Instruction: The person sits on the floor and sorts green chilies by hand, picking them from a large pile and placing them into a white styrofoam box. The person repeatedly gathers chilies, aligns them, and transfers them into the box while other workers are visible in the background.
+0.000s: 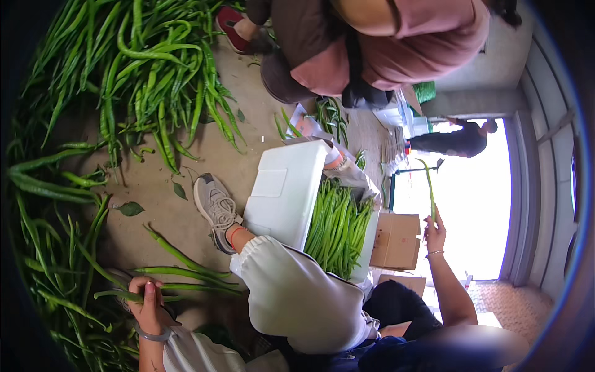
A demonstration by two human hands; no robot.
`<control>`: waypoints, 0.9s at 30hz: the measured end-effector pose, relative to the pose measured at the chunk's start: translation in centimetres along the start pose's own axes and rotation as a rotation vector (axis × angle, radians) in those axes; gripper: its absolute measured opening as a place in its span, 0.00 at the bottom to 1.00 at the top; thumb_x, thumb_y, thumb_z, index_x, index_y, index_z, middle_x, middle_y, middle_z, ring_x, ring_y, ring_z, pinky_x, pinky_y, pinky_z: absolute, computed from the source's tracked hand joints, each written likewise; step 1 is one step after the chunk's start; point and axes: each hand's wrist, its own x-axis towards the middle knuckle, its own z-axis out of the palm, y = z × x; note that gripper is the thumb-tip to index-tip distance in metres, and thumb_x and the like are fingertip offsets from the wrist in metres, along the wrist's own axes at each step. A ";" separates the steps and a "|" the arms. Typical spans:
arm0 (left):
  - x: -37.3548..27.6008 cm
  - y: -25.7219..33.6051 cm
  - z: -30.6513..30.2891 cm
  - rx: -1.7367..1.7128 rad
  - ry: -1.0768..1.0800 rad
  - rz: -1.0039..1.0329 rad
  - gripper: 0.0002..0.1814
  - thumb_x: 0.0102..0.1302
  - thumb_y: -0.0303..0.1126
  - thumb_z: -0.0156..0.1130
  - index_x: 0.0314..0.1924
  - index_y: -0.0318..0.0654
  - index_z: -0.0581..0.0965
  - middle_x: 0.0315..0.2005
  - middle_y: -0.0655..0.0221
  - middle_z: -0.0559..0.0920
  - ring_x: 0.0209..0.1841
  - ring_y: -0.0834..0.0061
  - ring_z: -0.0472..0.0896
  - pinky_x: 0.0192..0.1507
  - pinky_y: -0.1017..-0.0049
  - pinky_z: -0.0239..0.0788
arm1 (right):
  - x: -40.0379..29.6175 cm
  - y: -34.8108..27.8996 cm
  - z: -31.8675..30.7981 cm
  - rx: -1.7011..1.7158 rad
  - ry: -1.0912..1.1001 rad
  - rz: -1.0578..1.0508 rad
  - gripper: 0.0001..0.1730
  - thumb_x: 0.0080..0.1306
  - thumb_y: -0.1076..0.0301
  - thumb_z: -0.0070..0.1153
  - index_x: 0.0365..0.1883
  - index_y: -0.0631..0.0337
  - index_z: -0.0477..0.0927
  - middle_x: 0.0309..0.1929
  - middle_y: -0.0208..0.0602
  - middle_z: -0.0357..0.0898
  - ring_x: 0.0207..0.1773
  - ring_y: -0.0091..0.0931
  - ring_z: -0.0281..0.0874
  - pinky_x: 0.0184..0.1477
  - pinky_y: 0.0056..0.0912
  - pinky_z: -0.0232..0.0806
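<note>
My right hand point(148, 297), with a bangle at the wrist, closes around a few long green chili peppers point(195, 274) at the lower left. Their stems and tips stick out on both sides of the fist. Loose peppers point(60, 283) lie on the floor beside and under this hand. My left hand is out of view. A big heap of long green peppers point(153, 69) fills the upper left. Past a white-trousered leg point(297, 297), a white foam box point(283, 186) holds peppers point(337, 223) laid roughly side by side.
Another person's raised hand point(434, 232) holds up one pepper. A sneaker point(218, 209) rests against the foam box. A person in pink point(418, 42) crouches across the heap. Cardboard boxes point(395, 242) stand behind, before a bright doorway with a person in dark clothes point(455, 138).
</note>
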 end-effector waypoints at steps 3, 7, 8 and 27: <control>-0.2 -1.5 0.4 0.090 -0.076 -0.019 0.07 0.62 0.32 0.51 0.31 0.36 0.68 0.25 0.67 0.73 0.17 0.86 0.63 0.18 0.86 0.54 | 1.4 11.1 -5.6 -0.253 0.081 0.393 0.23 0.58 0.69 0.52 0.52 0.65 0.68 0.53 0.45 0.68 0.43 0.22 0.73 0.38 0.19 0.66; -0.1 -1.8 1.9 0.111 -0.015 -0.092 0.07 0.62 0.32 0.52 0.31 0.37 0.68 0.25 0.70 0.73 0.19 0.87 0.63 0.21 0.86 0.53 | 7.1 18.2 -10.7 -1.235 -0.165 0.734 0.30 0.55 0.54 0.55 0.51 0.66 0.69 0.57 0.52 0.62 0.64 0.40 0.52 0.60 0.34 0.53; 0.1 -2.3 2.3 0.113 -0.029 -0.049 0.06 0.63 0.32 0.50 0.32 0.37 0.68 0.24 0.72 0.72 0.19 0.88 0.62 0.20 0.87 0.52 | 8.3 19.6 -9.8 -1.018 0.026 0.683 0.35 0.53 0.56 0.56 0.55 0.67 0.62 0.59 0.53 0.57 0.64 0.40 0.51 0.61 0.33 0.51; -0.1 1.9 -0.9 -0.134 -0.108 -0.129 0.12 0.64 0.33 0.50 0.43 0.32 0.70 0.33 0.70 0.74 0.31 0.85 0.69 0.35 0.83 0.62 | -24.3 -42.3 44.8 0.457 -0.927 -1.292 0.29 0.56 0.67 0.51 0.56 0.61 0.59 0.58 0.48 0.59 0.57 0.41 0.61 0.54 0.36 0.58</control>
